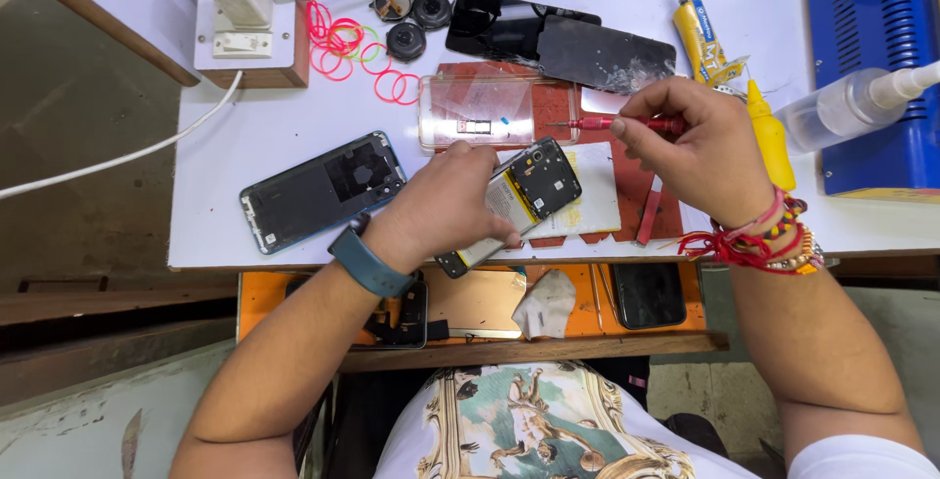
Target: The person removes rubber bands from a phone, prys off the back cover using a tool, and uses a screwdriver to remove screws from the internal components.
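Phone [517, 207]: opened, back cover off, lying tilted across the bench edge with its camera end raised toward the mat [627, 185].
Left hand [446, 207]: fingers curled over the phone's long edge, thumb side underneath; judged to steady it at an angle for tool access.
Right hand [700, 146]: fingers pinched shut around a red screwdriver [612, 123], held level, tip pointing left.
Tip position: above the phone's upper end, apart from it, over a clear case [480, 112].
Phone relative to fingers: directly under the left fingertips, touching; below and left of the right fingers, near.
Back cover [323, 190]: blue, inner face up, just left of the left hand (parked out of the way, it seems).
Glue tube [703, 43]: yellow, beyond the right hand.
Drawer [587, 317]: open below the bench, holding another dark phone and a cloth.
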